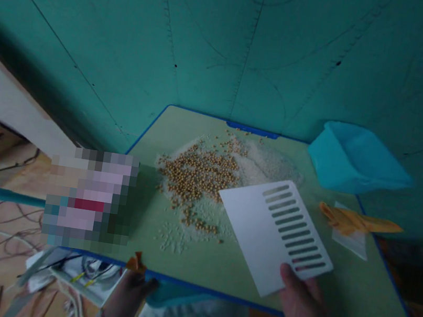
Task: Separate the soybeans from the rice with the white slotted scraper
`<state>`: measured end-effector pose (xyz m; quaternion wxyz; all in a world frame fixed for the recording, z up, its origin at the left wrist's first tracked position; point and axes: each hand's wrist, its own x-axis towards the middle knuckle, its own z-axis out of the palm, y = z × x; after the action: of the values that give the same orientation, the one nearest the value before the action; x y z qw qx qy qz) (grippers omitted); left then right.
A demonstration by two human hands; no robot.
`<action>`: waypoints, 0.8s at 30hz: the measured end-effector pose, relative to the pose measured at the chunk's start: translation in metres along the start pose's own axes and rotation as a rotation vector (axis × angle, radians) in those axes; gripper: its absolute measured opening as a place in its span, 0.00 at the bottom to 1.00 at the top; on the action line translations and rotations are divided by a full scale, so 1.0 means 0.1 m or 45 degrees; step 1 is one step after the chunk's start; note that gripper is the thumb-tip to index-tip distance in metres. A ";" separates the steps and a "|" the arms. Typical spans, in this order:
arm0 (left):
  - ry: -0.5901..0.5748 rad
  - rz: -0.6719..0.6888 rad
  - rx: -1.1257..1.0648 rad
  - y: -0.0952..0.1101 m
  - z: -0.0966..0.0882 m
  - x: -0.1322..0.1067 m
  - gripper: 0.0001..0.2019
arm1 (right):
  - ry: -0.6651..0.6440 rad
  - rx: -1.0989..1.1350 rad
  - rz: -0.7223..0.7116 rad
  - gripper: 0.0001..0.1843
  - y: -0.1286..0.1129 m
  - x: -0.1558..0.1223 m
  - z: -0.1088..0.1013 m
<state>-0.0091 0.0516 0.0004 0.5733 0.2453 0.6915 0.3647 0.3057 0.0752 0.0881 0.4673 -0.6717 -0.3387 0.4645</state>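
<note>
My right hand grips a white slotted card by its near corner, thumb on top, holding it over the light green tray. On the tray lies a heap of small tan beans mixed with white grains. My left hand is below the tray's near blue edge, fingers curled around the rim. A small orange scrap sits right above it.
A turquoise plastic tub stands at the tray's far right corner. Orange and white paper lies at the right edge. A teal wall rises behind. A blurred-out patch covers the tray's left edge. Cables and papers lie on the floor at the left.
</note>
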 end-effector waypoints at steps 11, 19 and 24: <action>-0.240 0.006 -0.151 0.23 -0.02 -0.83 0.24 | -0.219 0.761 -0.438 0.17 -0.23 -0.06 0.09; -0.300 0.095 -0.084 0.19 -0.07 -1.19 0.27 | -0.255 0.833 -0.556 0.15 -0.21 -0.08 0.08; -0.311 0.128 -0.074 0.15 -0.11 -1.29 0.28 | -0.282 0.779 -0.565 0.16 -0.15 -0.04 0.07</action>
<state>0.0076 -0.0397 0.0926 0.6411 0.3056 0.5924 0.3802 0.2978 0.0784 0.1022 0.6955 -0.3577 -0.3700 0.5013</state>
